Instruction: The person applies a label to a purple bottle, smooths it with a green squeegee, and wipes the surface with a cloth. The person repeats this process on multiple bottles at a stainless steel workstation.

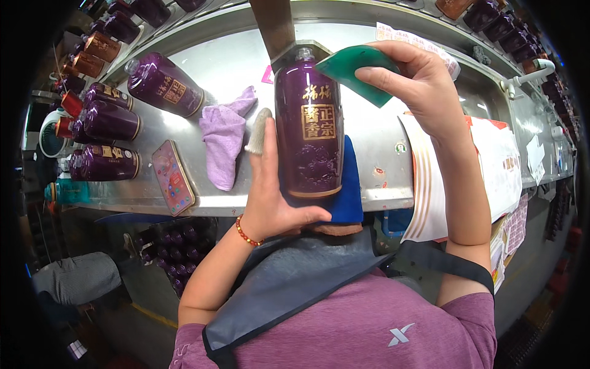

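Note:
A glossy purple bottle point(309, 152) with gold writing and a clear neck lies in front of me, its neck pointing away. Under its lower end is a blue pad point(352, 184). My left hand point(272, 198) is at the bottle's lower left side, thumb spread below the base with blue showing between. A grey knitted finger cover point(259, 133) is on one of its fingers. My right hand point(419, 83) pinches a green flexible scraper point(359, 76) between thumb and fingers. The scraper's tip is beside the bottle's shoulder, and contact there is hard to tell.
A lilac cloth point(223, 138) and a phone point(174, 177) lie on the metal bench point(387, 184) at left. Another purple bottle point(166, 85) is beyond them. White printed sheets point(493, 161) are at right. A metal post point(274, 23) stands behind the bottle.

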The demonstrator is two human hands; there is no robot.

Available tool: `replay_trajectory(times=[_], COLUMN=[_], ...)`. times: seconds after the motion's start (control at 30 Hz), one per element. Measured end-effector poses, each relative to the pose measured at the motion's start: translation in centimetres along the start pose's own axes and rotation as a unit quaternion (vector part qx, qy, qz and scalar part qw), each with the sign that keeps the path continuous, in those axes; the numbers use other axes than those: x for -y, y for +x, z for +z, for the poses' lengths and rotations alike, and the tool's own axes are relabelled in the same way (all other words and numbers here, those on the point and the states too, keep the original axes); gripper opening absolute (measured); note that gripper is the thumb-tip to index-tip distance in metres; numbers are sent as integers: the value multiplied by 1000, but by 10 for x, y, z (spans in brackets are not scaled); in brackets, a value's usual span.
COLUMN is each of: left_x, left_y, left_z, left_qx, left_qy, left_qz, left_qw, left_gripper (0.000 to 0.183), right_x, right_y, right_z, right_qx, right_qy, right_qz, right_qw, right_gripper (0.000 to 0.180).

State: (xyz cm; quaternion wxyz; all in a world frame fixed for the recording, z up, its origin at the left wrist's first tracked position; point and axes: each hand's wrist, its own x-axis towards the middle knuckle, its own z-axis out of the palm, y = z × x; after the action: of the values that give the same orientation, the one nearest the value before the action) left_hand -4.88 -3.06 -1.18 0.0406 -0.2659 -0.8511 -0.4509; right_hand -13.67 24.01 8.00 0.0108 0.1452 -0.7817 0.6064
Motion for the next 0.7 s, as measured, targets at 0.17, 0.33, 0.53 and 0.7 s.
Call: replay_trajectory(times=[0.17, 0.33, 0.53, 0.7], left_x=[4, 11, 15, 13], left_y=[-7, -11, -10, -9], left_z=[7, 10, 13, 15], left_qx=[-11, -4, -7, -16], left_qy=[-25, -93, -135, -188], left_qz=[-39, -80, -89, -78], left_qw=[999, 993, 987, 979], left_gripper=[149, 142, 140, 138], right_x=[-2, -3, 6, 12], right_y=[-11, -37, -79, -32], right_z=[12, 11, 7, 8], right_qx=[0, -40, 38, -59], right_qy=[-101, -319, -285, -298], right_qz=[-140, -231, -188, -212], right_qw=[985, 918, 939, 929], right_gripper=[23, 31, 37, 29])
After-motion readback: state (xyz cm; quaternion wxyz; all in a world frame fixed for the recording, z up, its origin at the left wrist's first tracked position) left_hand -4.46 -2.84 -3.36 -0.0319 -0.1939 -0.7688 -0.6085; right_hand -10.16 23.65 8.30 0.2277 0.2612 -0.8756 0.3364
